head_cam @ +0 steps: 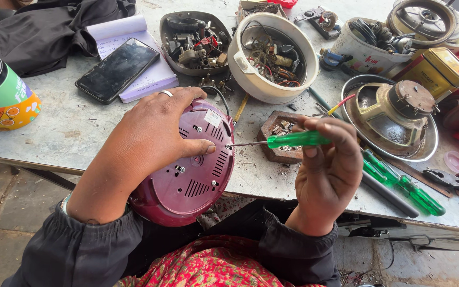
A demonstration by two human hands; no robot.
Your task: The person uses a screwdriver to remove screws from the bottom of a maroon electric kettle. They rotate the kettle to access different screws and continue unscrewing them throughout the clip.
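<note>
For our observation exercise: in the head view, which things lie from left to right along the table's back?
Colourful can → black phone → dark oval tray of parts → white bowl of parts → yellow tin.

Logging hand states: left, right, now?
Left hand: closed on the maroon casing, tilted at the table edge.
Right hand: closed on the green screwdriver, tip at the casing.

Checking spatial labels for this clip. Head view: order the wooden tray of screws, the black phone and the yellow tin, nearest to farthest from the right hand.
From the right hand, which holds a green screwdriver:
1. Wooden tray of screws, just beyond the screwdriver, on the table ahead.
2. Yellow tin, up and to the right, by the speaker.
3. Black phone, far left, lying on a notepad.
</note>
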